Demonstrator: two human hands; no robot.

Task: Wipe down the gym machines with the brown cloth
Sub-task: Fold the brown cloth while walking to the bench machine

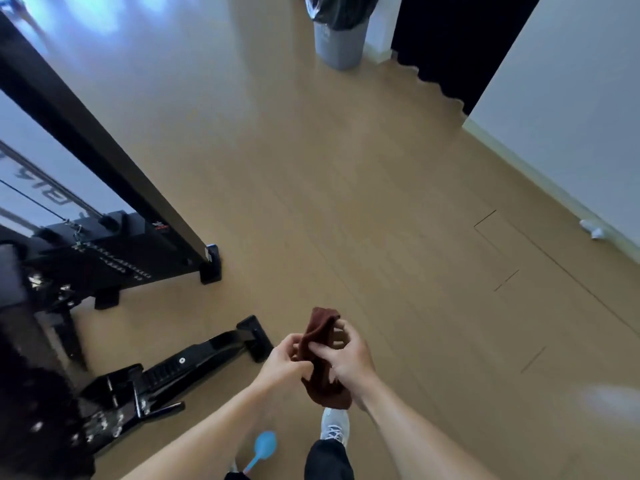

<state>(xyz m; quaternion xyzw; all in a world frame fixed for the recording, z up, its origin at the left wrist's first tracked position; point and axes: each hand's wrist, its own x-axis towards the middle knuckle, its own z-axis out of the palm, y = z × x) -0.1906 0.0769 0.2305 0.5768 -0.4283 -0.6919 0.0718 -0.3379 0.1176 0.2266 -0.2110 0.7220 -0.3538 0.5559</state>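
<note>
A brown cloth (320, 344) hangs bunched between both hands at the lower middle of the view, above a wooden floor. My left hand (282, 363) pinches its left side and my right hand (348, 356) grips its right side with fingers curled into the fabric. A black gym machine (104, 244) with a slanted frame beam, cable and weight stack stands to the left. One black base leg (207, 351) of it reaches toward my hands, close to my left hand.
A grey bin (341, 36) with a black liner stands at the far end of the floor. A white wall (571, 116) runs along the right, with a small white object (594, 230) at its base. My shoe (334, 426) and a blue object (261, 450) are below my hands.
</note>
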